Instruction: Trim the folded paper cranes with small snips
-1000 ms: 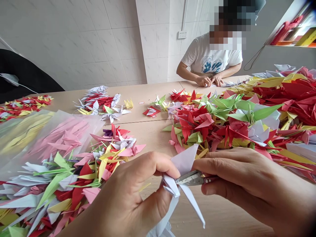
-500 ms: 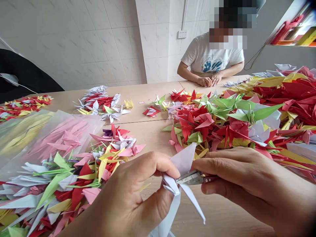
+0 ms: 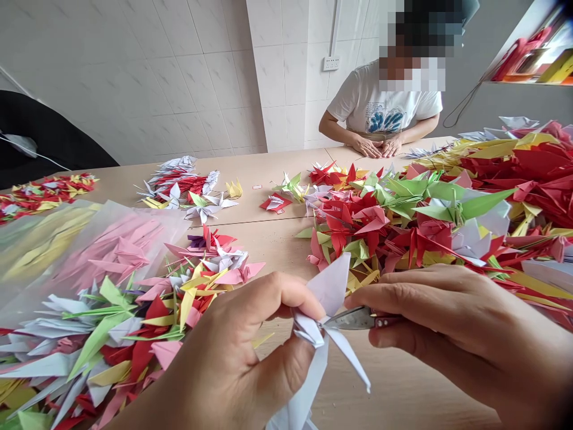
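My left hand (image 3: 233,358) pinches a pale lilac paper crane (image 3: 329,292) between thumb and fingers near the table's front edge. Its wing points up and a long strip hangs down toward the bottom of the view. My right hand (image 3: 452,325) is closed on a small metal tool (image 3: 353,320), like tweezers or snips. The tool's tip touches the crane's folded middle. Both hands are low in the view, over bare wood.
Heaps of folded cranes in red, green, yellow, pink and white cover the wooden table (image 3: 273,239) on the right (image 3: 430,215) and left (image 3: 125,322). A clear plastic bag (image 3: 85,245) holds pink and yellow cranes. Another person (image 3: 385,107) sits across, hands on the table.
The crane and the tool have shifted slightly up and left between my hands. The person across has spread their hands a little.
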{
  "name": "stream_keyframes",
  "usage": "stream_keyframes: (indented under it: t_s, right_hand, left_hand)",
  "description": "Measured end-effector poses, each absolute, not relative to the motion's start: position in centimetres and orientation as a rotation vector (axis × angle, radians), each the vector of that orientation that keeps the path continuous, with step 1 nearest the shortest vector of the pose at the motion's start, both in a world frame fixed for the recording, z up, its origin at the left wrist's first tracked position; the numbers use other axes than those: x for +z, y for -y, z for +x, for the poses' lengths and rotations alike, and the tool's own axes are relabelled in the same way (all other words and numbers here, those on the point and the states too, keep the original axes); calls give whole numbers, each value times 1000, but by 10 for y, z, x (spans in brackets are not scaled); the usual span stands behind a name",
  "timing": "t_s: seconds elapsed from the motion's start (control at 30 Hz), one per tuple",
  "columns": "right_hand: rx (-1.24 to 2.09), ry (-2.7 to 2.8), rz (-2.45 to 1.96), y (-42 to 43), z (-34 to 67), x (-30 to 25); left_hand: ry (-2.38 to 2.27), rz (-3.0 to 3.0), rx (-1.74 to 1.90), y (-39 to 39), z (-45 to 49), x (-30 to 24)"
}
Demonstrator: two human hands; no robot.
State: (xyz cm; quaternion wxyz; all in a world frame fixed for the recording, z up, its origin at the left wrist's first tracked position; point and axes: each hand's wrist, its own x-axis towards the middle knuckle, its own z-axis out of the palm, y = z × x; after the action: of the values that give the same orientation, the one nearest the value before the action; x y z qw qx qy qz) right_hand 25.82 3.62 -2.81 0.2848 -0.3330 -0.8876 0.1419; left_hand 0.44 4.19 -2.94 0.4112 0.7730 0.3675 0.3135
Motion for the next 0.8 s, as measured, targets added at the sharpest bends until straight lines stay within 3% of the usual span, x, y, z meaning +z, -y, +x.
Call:
stream_keyframes:
  t_s: [0.8]
  right_hand:
    - [391, 2394, -963, -34, 258, -33]
  left_hand:
    - [-926, 1910, 781, -42, 4, -32]
